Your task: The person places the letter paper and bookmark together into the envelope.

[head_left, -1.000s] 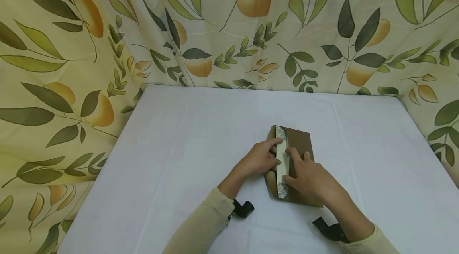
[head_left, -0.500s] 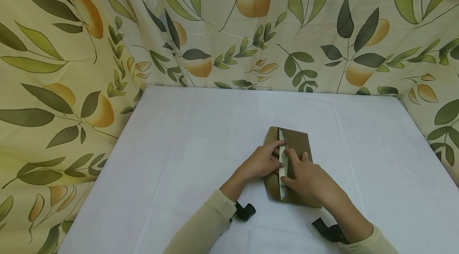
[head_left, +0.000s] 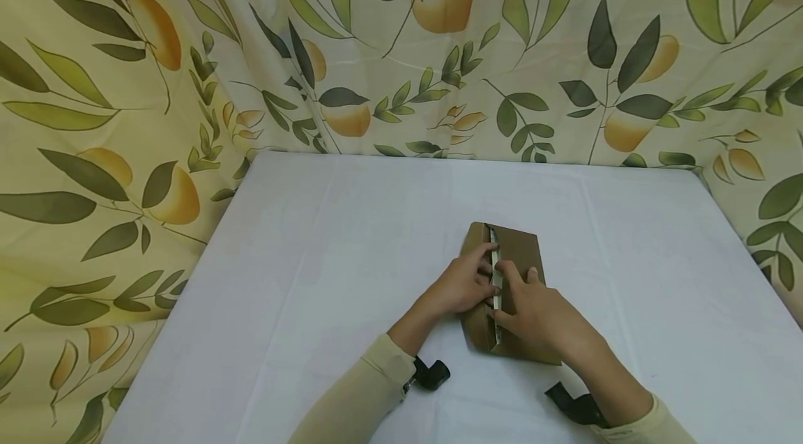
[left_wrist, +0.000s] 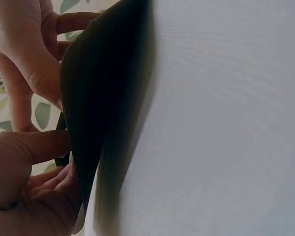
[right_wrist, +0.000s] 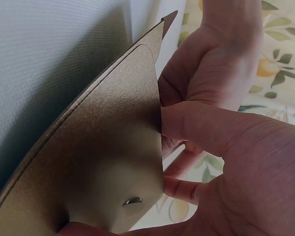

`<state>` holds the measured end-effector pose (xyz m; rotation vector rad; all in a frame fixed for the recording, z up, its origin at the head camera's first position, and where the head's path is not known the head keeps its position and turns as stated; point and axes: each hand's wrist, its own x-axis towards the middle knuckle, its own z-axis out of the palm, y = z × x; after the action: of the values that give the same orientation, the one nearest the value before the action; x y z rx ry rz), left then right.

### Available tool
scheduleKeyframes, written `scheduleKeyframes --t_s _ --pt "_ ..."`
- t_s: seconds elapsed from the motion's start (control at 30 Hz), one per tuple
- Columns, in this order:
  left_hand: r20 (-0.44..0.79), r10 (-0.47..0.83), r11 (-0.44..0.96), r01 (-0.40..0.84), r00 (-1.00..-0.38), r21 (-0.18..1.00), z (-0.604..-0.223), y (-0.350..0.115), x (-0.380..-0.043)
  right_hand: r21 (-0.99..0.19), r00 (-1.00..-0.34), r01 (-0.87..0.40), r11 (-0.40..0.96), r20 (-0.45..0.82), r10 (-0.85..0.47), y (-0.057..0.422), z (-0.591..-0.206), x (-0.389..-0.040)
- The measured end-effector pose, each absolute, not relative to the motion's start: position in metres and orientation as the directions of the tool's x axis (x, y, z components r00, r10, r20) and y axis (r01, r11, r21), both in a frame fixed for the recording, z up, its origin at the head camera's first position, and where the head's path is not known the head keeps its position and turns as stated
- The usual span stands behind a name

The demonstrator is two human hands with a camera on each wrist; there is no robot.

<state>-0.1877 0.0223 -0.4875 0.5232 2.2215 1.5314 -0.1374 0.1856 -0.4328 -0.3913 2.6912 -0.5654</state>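
Observation:
A brown envelope (head_left: 522,256) with a metallic sheen lies tilted in front of me, its flap (head_left: 475,332) folded out to the left. From its mouth shows a narrow strip of a cream card (head_left: 496,279) with patterned ends; the remainder is hidden inside. My left hand (head_left: 461,286) pinches the card's exposed edge, index finger toward the far end and thumb lower down. The right hand (head_left: 544,315) grips the envelope at its mouth. In the right wrist view the envelope face (right_wrist: 103,118) bulges slightly, with a small slit near my fingers.
A white cloth covers the table (head_left: 351,235). Behind and to the left hangs a curtain (head_left: 401,81) printed with leaves and fruit. Black wrist camera mounts (head_left: 433,374) sit close to the tabletop by both wrists.
The card has slid rightward into the envelope, its visible strip shrinking from wide to thin. My left hand has moved slightly right with it; the right hand has barely moved.

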Motion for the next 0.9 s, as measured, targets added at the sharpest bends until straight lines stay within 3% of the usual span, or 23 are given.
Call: scheduleKeyframes --t_s 0.27,0.5,0.9 --pt "-0.126 0.534 0.343 0.078 -0.836 0.936 -0.486 0.022 -0.189 -0.423 -0.898 -0.192 0.886 -0.288 -0.332 0.186 -0.433 -0.137" --pt "-0.14 0.519 0.454 0.133 -0.843 0.881 -0.474 0.013 -0.189 -0.402 -0.906 -0.203 0.893 -0.269 -0.327 0.183 -0.433 -0.136" --pt "-0.2 0.505 0.445 0.054 -0.839 0.894 -0.46 -0.002 -0.191 -0.4 -0.918 -0.181 0.898 -0.26 -0.301 0.182 -0.435 -0.133"
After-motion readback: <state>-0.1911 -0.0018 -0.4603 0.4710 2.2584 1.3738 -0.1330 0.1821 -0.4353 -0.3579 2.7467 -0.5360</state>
